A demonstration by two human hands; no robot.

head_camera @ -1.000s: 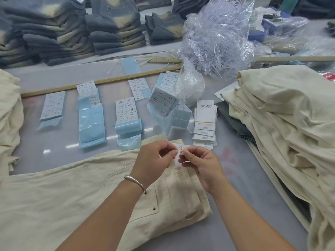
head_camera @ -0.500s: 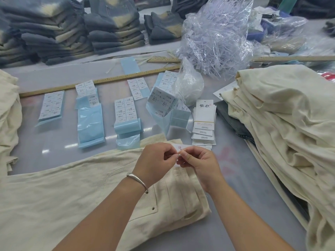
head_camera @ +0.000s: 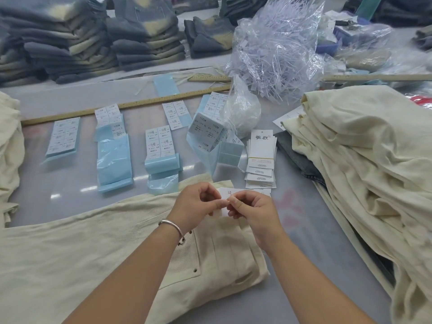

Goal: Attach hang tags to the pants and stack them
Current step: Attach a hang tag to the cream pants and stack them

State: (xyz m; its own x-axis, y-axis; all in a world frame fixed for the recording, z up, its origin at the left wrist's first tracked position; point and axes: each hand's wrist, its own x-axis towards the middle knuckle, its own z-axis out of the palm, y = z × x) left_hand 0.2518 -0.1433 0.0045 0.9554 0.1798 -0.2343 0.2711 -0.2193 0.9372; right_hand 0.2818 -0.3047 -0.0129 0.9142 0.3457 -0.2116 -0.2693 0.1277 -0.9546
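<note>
Item: cream pants, one pair, laid flat across the near part of the grey table, waistband end to the right under the person's hands; rivets show at a pocket.

Item: hang tag, small, white, with a little red mark, held over the waistband. The left hand and the right hand meet at it, fingers of both curled, thumb and forefinger of each pinching the tag at its middle (whether a thread or fastener is between the fingertips cannot be told). A silver bangle sits on the left wrist.

Item: stack of white hang tags, fanned, lying just beyond the hands and right of centre.

Item: sheets of printed size stickers on pale blue backing, several lots in a row across the middle of the table; one lot marked 1103#.

Item: long wooden ruler, lying behind the sticker sheets.

Item: clear bag of plastic fasteners, far centre, with a smaller white-filled bag in front of it.

Item: heap of cream pants, right side, piled high. More cream cloth at the left edge.

Item: folded dark blue-grey garments, in stacks at the far side.
</note>
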